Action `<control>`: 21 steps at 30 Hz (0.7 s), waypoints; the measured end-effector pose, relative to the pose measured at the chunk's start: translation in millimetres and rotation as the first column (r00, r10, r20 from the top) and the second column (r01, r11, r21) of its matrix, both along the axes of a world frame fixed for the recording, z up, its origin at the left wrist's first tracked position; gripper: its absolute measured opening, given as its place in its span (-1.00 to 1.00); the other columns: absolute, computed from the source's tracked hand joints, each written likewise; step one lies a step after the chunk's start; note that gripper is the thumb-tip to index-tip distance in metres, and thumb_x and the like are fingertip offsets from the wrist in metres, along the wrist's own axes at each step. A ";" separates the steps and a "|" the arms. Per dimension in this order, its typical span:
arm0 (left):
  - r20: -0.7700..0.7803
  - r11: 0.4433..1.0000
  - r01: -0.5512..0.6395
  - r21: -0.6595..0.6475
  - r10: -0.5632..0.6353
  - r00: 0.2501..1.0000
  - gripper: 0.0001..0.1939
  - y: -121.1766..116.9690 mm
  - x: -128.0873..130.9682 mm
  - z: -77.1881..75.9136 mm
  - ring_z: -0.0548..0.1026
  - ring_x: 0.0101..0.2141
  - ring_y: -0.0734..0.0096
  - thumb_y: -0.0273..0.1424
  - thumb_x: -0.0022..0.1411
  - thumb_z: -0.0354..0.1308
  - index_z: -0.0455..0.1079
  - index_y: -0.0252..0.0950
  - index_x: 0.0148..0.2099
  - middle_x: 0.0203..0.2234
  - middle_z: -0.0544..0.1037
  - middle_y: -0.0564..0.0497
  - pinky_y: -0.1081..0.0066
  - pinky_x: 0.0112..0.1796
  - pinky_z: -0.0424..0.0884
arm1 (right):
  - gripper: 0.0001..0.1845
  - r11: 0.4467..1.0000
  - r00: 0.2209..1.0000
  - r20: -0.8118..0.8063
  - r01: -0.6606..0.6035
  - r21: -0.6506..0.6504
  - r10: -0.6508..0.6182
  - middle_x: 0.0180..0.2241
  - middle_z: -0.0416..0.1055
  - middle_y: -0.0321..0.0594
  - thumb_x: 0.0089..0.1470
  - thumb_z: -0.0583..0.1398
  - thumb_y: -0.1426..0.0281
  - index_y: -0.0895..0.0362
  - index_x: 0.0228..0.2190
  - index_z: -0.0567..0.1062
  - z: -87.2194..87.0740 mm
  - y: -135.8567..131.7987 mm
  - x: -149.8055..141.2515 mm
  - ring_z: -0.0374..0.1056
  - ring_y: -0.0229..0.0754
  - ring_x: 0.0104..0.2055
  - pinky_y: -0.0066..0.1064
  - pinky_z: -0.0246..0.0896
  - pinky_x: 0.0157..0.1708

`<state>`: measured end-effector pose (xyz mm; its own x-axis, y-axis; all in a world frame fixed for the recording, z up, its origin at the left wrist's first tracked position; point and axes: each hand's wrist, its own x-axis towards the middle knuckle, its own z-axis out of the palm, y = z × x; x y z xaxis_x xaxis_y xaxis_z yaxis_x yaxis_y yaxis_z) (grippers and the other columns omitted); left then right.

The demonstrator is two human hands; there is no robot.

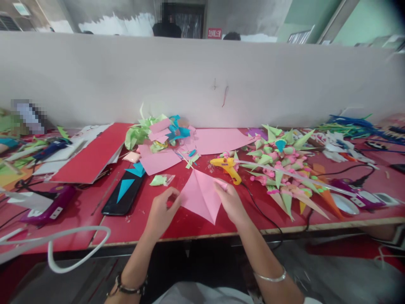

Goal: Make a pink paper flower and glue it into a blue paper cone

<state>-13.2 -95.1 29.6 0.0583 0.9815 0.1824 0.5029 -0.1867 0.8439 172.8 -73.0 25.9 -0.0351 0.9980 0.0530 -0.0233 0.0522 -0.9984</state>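
A pink sheet of paper [199, 196], creased down its middle, is held up over the front of the red table. My left hand [162, 211] pinches its left edge between thumb and fingers. On the opposite edge, my right hand [232, 202] grips the sheet, its thumb on top near a folded-over part. Just behind the paper lies a yellow glue gun [229, 166] with a long clear stick coming out of its back. A small bag with light green stuff [158, 180] rests beyond my left hand. Left of that hand is a black phone [122, 200] carrying blue paper triangles [125, 189].
Folded green and pink paper pieces [281, 162] heap up at right. Purple power strips [58, 207] sit on both sides. Pink sheets [218, 141] and crumpled green paper [139, 134] lie at the back, below a white partition [142, 80]. A red folder [95, 152] is at left.
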 end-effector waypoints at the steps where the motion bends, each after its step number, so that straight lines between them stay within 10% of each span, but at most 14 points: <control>1: 0.103 1.000 0.008 -0.029 -0.005 0.995 -0.79 0.5 0.4 -1.0 0.35 -0.51 0.50 -0.26 0.10 0.00 0.23 -0.31 -0.43 -0.58 0.35 0.08 0.55 -0.51 0.25 | -0.74 1.000 0.998 -0.057 -0.003 -0.015 0.002 -0.24 0.42 -0.22 -0.01 0.07 0.31 0.12 -0.28 0.45 -0.7 0.4 1.0 0.28 -0.10 -0.12 -0.31 0.16 -0.14; 5: 0.403 0.987 0.123 -0.100 -0.073 0.912 -0.66 0.3 4.3 -5.3 0.40 -0.29 0.39 -0.28 0.05 0.06 0.21 -0.27 -0.11 -0.26 0.39 -0.03 0.48 -0.35 0.35 | -0.67 0.997 0.978 -0.207 0.013 -0.081 -0.030 -0.22 0.39 -0.27 -0.08 0.09 0.41 0.04 -0.19 0.36 -3.9 -1.8 -4.2 0.32 -0.18 -0.21 -0.37 0.22 -0.24; 10: 0.363 0.981 0.096 -0.168 -0.029 0.931 -0.55 0.9 3.2 -11.8 0.37 -0.20 0.34 -0.29 0.07 0.07 0.17 -0.22 0.03 -0.07 0.33 -0.05 0.47 -0.30 0.32 | -0.73 1.000 0.989 -0.145 -0.018 -0.018 0.016 -0.18 0.36 -0.29 -0.08 0.08 0.45 0.03 -0.26 0.39 -5.1 -3.7 -6.1 0.27 -0.18 -0.12 -0.37 0.16 -0.15; 16: 0.483 0.985 -0.060 -0.162 0.132 0.866 -0.60 4.8 -6.8 -15.4 0.41 -0.23 0.31 -0.28 0.06 0.04 0.29 -0.22 -0.02 -0.15 0.42 -0.04 0.41 -0.27 0.31 | -0.67 0.884 0.871 0.272 -0.452 0.118 0.409 -0.19 0.36 -0.22 -0.14 0.21 0.34 0.07 -0.23 0.43 8.2 -8.3 20.2 0.23 -0.14 -0.07 -0.34 0.10 -0.08; 21: 0.492 0.987 0.093 -0.135 -0.015 0.870 -0.71 3.7 -9.3 -10.6 0.41 -0.26 0.34 -0.26 0.13 -0.03 0.40 -0.28 -0.20 -0.23 0.46 -0.03 0.42 -0.24 0.29 | -0.85 0.916 0.890 0.410 -0.317 0.246 0.198 -0.32 0.39 -0.21 -0.11 0.20 0.38 0.11 -0.39 0.47 12.5 -10.9 22.0 0.26 -0.15 -0.16 -0.35 0.10 -0.12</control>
